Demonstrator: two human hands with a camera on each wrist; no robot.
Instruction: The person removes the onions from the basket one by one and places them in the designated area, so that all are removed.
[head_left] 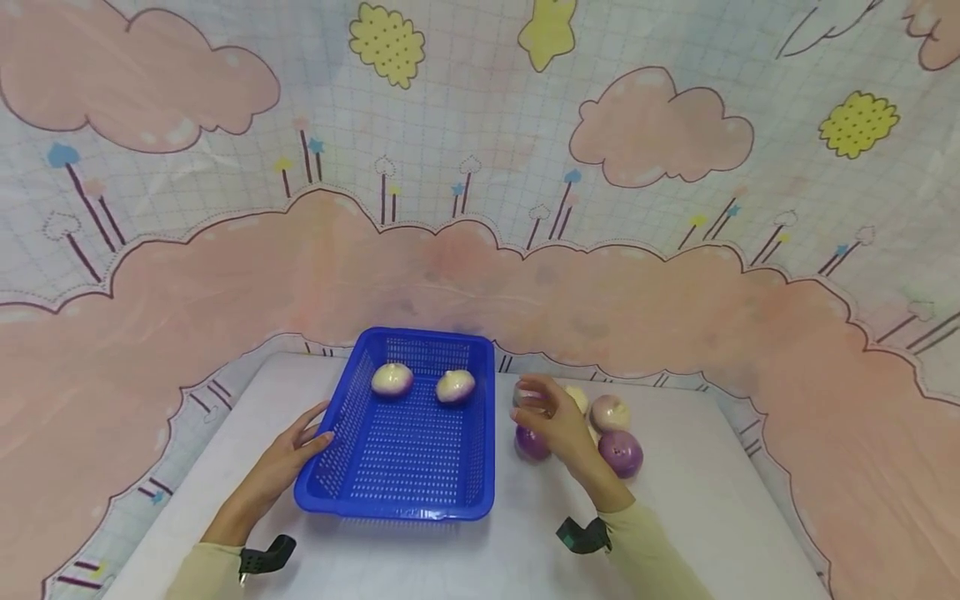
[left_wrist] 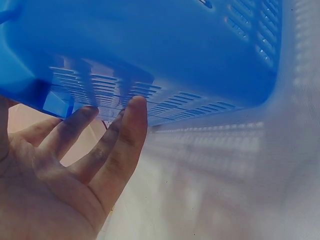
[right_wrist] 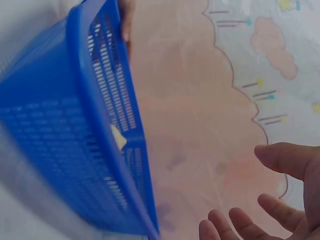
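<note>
A blue perforated plastic basket (head_left: 408,510) stands left of the middle of the table. Toward its far end lie two white-and-purple onions, one on the left (head_left: 392,380) and one on the right (head_left: 455,387). My left hand (head_left: 288,454) holds the basket's left side, thumb at the rim and fingers against the outer wall (left_wrist: 115,95). Right of the basket, my right hand (head_left: 558,421) hovers with loosely bent, parted fingers and an empty palm. It partly hides a group of onions, among them purple ones (head_left: 621,454) and a paler one (head_left: 611,412).
The white table (head_left: 697,492) reaches back to a patterned cloth backdrop (head_left: 645,308) with pink clouds. Dark wrist straps show at both sleeves, on the left (head_left: 267,556) and right (head_left: 583,536).
</note>
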